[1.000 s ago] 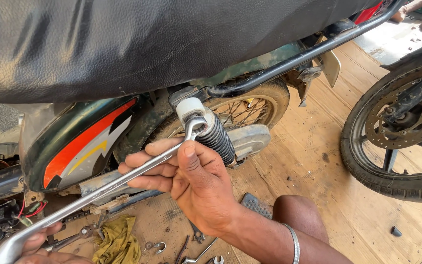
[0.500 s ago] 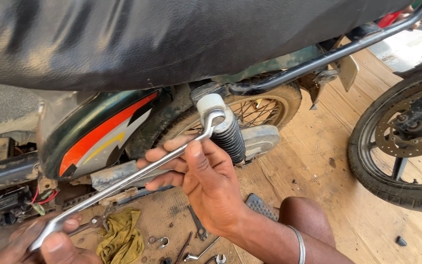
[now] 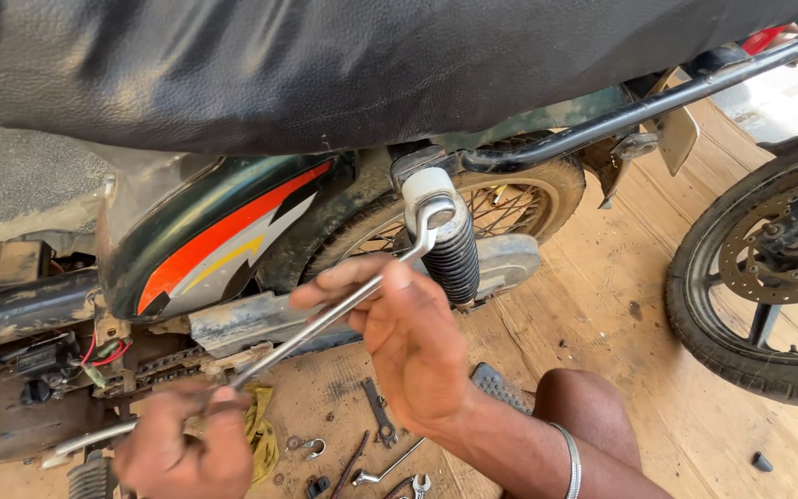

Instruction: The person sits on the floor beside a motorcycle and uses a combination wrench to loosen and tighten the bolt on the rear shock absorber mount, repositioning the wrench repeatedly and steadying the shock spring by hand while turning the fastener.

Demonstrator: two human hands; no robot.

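A long shiny silver metal wrench (image 3: 325, 319) is sticking up to the top of the black ribbed rubber-covered shock spring (image 3: 450, 249) of a dark green motorbike, and its ring end is sitting on the silver cap there. The right hand (image 3: 408, 337) is wrapping its fingers around the middle of the wrench, just below the shock spring. The left hand (image 3: 187, 444) is closing tight on the low end of the wrench, far down and left of the shock spring.

The big black leather seat (image 3: 325, 65) is hanging over the shock spring and hiding the top of the bike. An orange and yellow sticker on the green side cover (image 3: 205, 245) is sitting left of the shock spring. The spoked back wheel (image 3: 510, 199) is right behind it. Another black tyre (image 3: 750, 277) is standing far to the right. Small loose metal tools (image 3: 380, 416) and a yellow rag (image 3: 259, 434) are lying on the wooden floor (image 3: 621, 370) below the shock spring.
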